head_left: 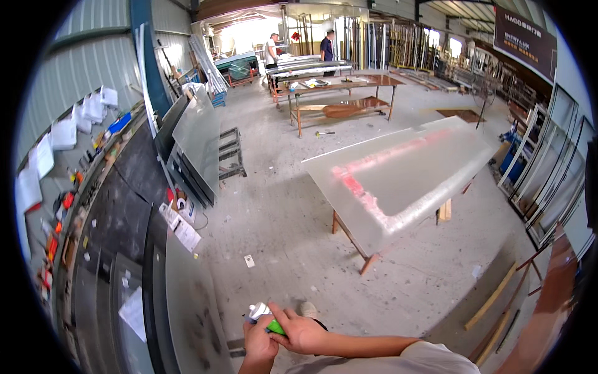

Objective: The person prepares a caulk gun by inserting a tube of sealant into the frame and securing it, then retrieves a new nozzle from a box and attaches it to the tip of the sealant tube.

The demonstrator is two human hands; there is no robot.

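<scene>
Close to my body, at the bottom of the head view, a small bottle (pixel 275 326) with a green body and a white cap sits between my hands. My left hand (pixel 258 345) is closed around its lower left side. From the right, my right hand (pixel 300 331) reaches across with its fingers closed on the green part. Much of the bottle is hidden by the fingers, and the white cap points up and away from me. One shoe shows on the floor just beyond my right hand.
A large pale panel (pixel 436 162) with a pinkish-white smeared band rests on a stand ahead right. Dark and grey sheets (pixel 193 143) lean at left, beside a tool-lined ledge. Wooden strips (pixel 492 297) lie at lower right. Farther off are a brown table (pixel 349 85) and two people.
</scene>
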